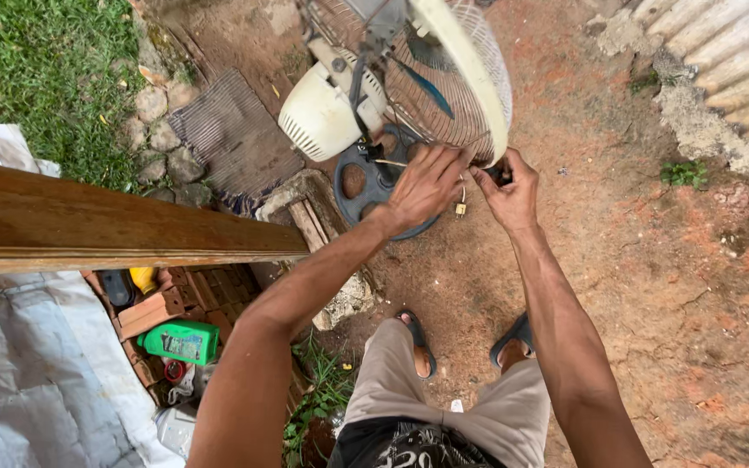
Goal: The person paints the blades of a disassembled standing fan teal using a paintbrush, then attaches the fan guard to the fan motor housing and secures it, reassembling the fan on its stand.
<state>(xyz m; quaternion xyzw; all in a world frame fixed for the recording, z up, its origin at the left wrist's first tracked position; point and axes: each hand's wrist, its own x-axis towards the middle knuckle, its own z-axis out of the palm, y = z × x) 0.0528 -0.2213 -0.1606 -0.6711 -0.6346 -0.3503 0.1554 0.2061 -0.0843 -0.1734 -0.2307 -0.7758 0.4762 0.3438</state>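
Observation:
A cream standing fan [331,104] with a wire grille [444,82] and a dark round base [366,186] stands on red dirt in front of me. My left hand [426,184] rests fingers-down against the lower edge of the grille. My right hand [506,186] pinches a small dark part at the grille's rim. A small yellowish plug [460,209] dangles on a thin cord between the two hands.
A long wooden plank [114,227] crosses the left side above a grey tarp [28,364]. Bricks, a green bottle [182,341] and clutter lie beneath it. Grass sits far left, a corrugated sheet [739,61] top right, a mat [234,130] behind the fan.

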